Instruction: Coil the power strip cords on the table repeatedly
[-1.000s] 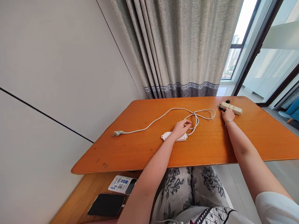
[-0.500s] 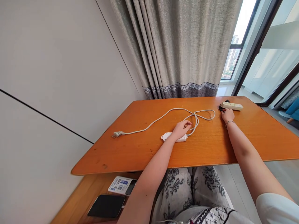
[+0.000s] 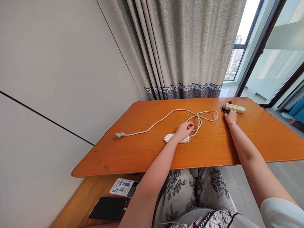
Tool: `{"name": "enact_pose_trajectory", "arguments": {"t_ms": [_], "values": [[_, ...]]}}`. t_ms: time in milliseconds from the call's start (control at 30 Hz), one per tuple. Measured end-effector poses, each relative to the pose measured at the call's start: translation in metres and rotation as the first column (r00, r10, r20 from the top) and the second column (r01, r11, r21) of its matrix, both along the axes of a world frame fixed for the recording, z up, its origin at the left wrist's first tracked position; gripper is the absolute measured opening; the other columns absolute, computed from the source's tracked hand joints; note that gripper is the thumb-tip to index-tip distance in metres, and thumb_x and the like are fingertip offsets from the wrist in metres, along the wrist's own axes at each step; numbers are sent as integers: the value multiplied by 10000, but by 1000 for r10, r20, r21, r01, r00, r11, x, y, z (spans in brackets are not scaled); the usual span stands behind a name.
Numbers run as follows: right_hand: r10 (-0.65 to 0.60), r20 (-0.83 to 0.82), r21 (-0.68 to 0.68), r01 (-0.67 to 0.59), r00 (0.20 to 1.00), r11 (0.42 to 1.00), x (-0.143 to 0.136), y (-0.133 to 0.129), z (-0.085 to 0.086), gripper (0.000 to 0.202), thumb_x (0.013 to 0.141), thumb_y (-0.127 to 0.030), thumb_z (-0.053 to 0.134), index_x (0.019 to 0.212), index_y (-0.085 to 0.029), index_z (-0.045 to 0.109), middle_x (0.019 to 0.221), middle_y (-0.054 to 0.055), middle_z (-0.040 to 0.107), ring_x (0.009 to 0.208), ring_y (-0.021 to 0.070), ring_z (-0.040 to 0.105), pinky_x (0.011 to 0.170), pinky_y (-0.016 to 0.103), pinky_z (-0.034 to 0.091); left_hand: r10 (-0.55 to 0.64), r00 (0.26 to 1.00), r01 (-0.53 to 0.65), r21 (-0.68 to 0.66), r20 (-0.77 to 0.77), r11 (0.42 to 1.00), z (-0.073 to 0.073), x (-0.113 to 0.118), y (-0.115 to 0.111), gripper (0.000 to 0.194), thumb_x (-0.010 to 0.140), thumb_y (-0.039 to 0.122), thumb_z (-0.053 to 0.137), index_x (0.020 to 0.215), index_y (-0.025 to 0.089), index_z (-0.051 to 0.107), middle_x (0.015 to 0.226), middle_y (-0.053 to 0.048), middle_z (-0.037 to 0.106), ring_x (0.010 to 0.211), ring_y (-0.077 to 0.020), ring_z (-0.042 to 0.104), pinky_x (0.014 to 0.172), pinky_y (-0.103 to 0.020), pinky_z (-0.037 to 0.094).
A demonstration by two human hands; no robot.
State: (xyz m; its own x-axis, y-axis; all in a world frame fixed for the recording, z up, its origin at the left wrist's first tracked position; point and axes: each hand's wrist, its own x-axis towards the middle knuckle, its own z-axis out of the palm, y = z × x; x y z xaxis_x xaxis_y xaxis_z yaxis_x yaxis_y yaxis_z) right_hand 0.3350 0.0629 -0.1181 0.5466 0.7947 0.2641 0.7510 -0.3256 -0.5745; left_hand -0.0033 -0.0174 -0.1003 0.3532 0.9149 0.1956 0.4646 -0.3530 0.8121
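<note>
My left hand rests over the white power strip, its fingers loosely curved and apart near the strip's white cord. That cord loops at the right and runs left to a plug lying on the table. Farther right, my right hand is closed at the corded end of a cream power strip. A bunched black cord sits against its fingers, and a black plug shows just behind the strip. The fingertips of my right hand are partly hidden.
Both strips lie on an orange-brown wooden table with rounded corners. Below its front left edge, a lower wooden surface holds a dark phone and a printed white card or box. A grey curtain hangs behind the table.
The cream power strip has turned slightly, its right end dipping nearer to me, with my right hand on it. My left hand stays where it was.
</note>
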Motion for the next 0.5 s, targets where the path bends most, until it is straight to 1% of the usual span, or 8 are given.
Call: {"name": "enact_pose_trajectory", "arguments": {"t_ms": [100, 167, 233, 300, 367, 433, 500], "values": [[27, -35, 82, -24, 999, 996, -3, -5, 2, 414, 853, -222, 551, 1230, -97, 669, 1319, 201, 548, 1036, 272, 629, 972, 396, 471, 3, 1000, -3, 2, -21, 1000, 2, 1, -1, 173, 882, 265, 571, 963, 188, 703, 927, -46, 743, 822, -187, 680, 765, -296, 515], [77, -49, 152, -68, 996, 986, -9, -9, 4, 373, 845, -208, 521, 1162, -116, 696, 1275, 184, 564, 1025, 259, 619, 966, 388, 469, 2, 1000, -2, -7, -31, 1000, 4, 1, -3, 170, 884, 256, 571, 965, 184, 701, 939, -45, 743, 842, -184, 681, 777, -291, 512], [147, -55, 221, -131, 988, 967, -22, -13, 5, 352, 840, -194, 492, 1106, -120, 710, 1212, 172, 584, 981, 243, 614, 950, 383, 473, -4, 1000, 4, -26, -26, 1000, 6, 1, -5, 168, 886, 256, 575, 970, 178, 698, 929, -46, 740, 852, -186, 683, 777, -290, 509], [230, -54, 274, -207, 972, 939, -41, -15, 8, 344, 843, -195, 472, 1074, -112, 713, 1150, 163, 601, 881, 215, 608, 905, 375, 490, -17, 1000, 17, -56, 15, 998, 7, 2, -5, 161, 888, 257, 583, 971, 175, 692, 923, -47, 736, 853, -183, 686, 773, -288, 509], [323, -46, 310, -294, 945, 904, -64, -17, 14, 339, 858, -213, 466, 1063, -106, 713, 1102, 152, 618, 803, 190, 594, 851, 359, 506, -12, 994, 26, -132, 107, 991, 7, 3, -2, 134, 878, 241, 600, 959, 171, 680, 913, -45, 728, 836, -169, 688, 780, -283, 512], [424, -28, 327, -393, 905, 859, -90, -16, 26, 324, 879, -240, 475, 1057, -116, 716, 1086, 141, 644, 812, 181, 603, 827, 337, 512, 18, 981, 27, -231, 193, 973, 7, 4, 4, 109, 863, 218, 614, 944, 162, 661, 879, -43, 715, 785, -151, 681, 769, -280, 519], [536, -9, 310, -508, 844, 804, -113, -14, 43, 277, 882, -262, 527, 1028, -142, 730, 1072, 120, 685, 840, 176, 629, 817, 315, 517, 51, 972, 17, -290, 227, 957, 10, 5, 13, 101, 853, 207, 618, 936, 155, 644, 871, -47, 706, 737, -135, 666, 733, -273, 521]]}}
